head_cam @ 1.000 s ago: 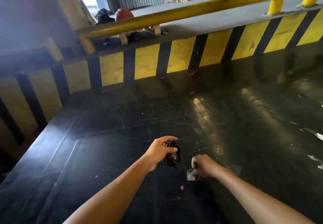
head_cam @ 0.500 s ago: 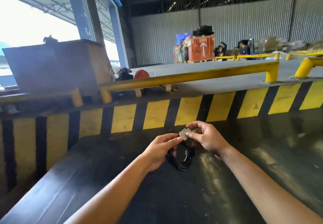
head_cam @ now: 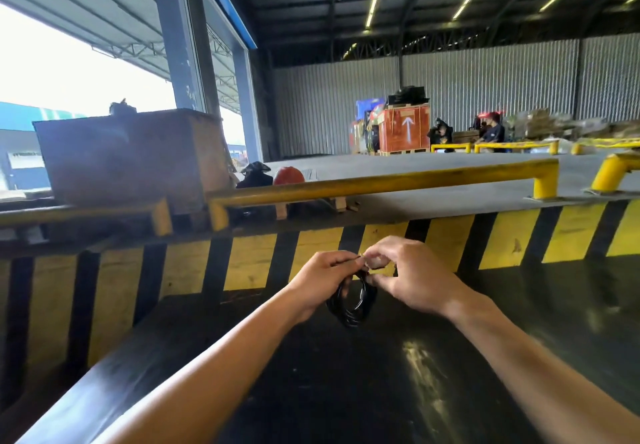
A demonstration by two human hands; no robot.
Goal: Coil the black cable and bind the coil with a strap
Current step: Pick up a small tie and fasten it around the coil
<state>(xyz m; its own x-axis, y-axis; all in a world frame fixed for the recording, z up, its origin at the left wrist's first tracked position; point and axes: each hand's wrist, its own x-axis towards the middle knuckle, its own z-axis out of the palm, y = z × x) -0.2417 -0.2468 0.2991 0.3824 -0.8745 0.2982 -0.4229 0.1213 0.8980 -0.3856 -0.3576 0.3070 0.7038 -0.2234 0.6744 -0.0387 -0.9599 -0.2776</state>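
Above a glossy black surface (head_cam: 381, 391), the left hand (head_cam: 320, 279) pinches the coiled black cable (head_cam: 351, 299) at its top, coil hanging below; the right hand (head_cam: 412, 275) fingers (head_cam: 379, 280) nip a small pale strap (head_cam: 375, 262) against it, striped barrier (head_cam: 502, 239) behind.

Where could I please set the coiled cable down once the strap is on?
The black surface lies bare below both forearms, up to the striped wall. The crowded spot is where the left hand and right hand pinch the coil.
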